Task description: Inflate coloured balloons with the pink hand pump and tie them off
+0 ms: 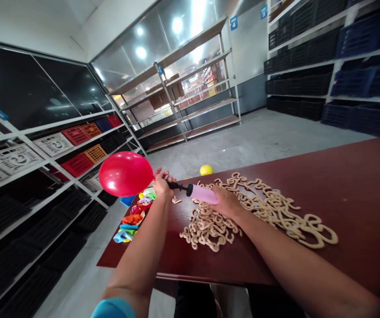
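Note:
My left hand [162,184] pinches the neck of an inflated red balloon [125,173] beside the black end of a balloon pump; some of its fingers are raised. Wrapped round the pink barrel of the balloon pump [203,194] is my right hand [226,202]. The pump lies almost level between both hands, above the table. Beneath and beyond my right hand spreads a heap of beige, curly, rope-like pieces [210,227]. Left of my left forearm, uninflated balloons [133,219] of several colours lie along the table edge.
The dark red table [349,176] extends to the right. A yellow balloon [206,170] shows beyond its far edge. Shelves with crates [77,134] stand at the left, metal racks [183,110] at the back, and shelves of dark crates [302,84] at the right.

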Action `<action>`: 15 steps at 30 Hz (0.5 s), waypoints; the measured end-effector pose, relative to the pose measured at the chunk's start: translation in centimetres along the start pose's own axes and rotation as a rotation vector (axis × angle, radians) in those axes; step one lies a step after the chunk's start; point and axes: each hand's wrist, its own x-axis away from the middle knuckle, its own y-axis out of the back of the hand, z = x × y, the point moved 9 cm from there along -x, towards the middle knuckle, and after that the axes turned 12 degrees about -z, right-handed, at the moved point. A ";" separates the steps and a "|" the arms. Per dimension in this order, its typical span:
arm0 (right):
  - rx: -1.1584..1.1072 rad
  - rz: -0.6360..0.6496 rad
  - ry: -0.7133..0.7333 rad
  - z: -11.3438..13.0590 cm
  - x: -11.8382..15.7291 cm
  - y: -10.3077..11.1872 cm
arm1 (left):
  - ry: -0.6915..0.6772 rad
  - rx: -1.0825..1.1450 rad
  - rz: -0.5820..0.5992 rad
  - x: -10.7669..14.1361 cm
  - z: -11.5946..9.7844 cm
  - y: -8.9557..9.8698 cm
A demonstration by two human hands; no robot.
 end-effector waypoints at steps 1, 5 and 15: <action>0.006 0.007 -0.003 -0.1 0.0 0.0 | 0.006 -0.004 0.002 0.5 0.8 -0.1; 0.019 0.024 -0.012 -0.1 0.0 0.1 | 0.014 0.001 -0.012 1.7 2.3 -0.4; 0.026 -0.009 0.009 0.8 -0.2 1.3 | -0.020 0.015 0.070 -0.5 -3.7 -1.2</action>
